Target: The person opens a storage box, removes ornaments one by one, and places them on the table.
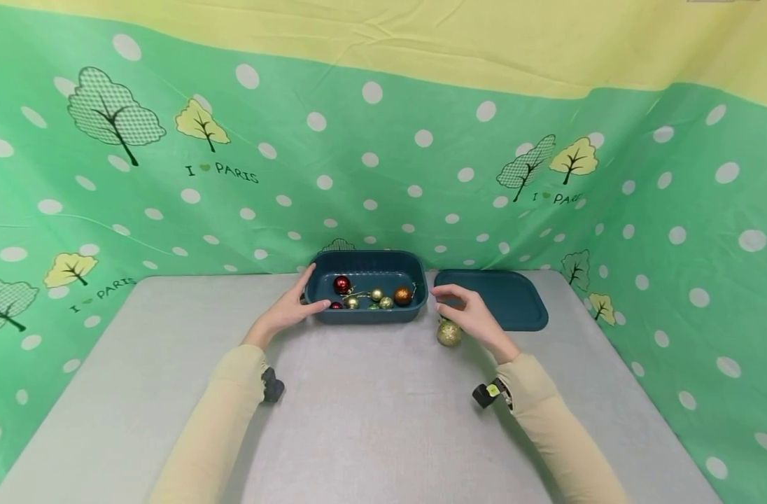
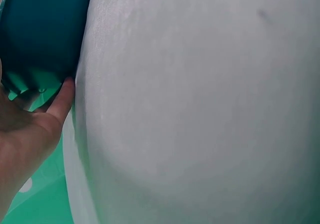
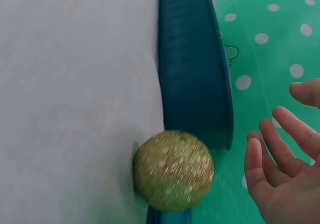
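Observation:
A dark blue rectangular container [image 1: 367,316] stands at the back of the table, with several Christmas baubles inside: a red bauble [image 1: 342,284], an orange bauble [image 1: 403,295] and smaller gold ones. My left hand [image 1: 289,308] holds the container's left end, its thumb along the front side and its fingers at the back left. In the left wrist view the thumb [image 2: 62,99] touches the container wall. A glittery gold bauble [image 3: 173,171] sits on the table right of the container. Near it my right hand [image 1: 468,313] is raised, its fingers parted and nothing between them.
A dark blue lid [image 1: 509,301] lies flat on the table behind the right hand. The grey tabletop [image 1: 371,413] stretches in front of the container. A green dotted cloth [image 1: 371,182] hangs right behind and along both sides.

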Demonstrator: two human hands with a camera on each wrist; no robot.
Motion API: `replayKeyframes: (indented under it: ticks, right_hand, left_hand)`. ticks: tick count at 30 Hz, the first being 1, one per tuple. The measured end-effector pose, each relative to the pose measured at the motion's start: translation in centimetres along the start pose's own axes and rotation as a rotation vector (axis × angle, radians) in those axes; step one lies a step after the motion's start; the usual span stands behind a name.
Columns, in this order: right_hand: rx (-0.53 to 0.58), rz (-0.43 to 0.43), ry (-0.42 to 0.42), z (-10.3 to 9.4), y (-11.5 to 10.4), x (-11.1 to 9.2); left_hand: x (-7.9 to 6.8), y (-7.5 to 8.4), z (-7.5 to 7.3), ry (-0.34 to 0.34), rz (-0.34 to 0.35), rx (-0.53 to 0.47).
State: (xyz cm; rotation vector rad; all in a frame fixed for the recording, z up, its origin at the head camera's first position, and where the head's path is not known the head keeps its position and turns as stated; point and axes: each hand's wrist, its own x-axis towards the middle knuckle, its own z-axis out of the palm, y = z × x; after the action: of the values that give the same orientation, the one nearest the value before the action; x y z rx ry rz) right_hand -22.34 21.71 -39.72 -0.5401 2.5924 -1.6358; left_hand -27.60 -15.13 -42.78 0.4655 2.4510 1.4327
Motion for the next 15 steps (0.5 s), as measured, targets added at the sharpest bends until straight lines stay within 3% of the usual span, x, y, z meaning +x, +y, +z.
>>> replayKeyframes:
  ticks: [5,15]
  right_hand:
    - [0.036,-0.021,0.002,0.6,1.8,1.2]
    - [0.091,0.012,-0.038,2.0,1.7,3.2]
  left_hand:
    - [0.0,-0.1,0.1,0.000,-0.006,-0.012]
    - [-0.1,0.1,0.1,0.003,-0.008,-0.004]
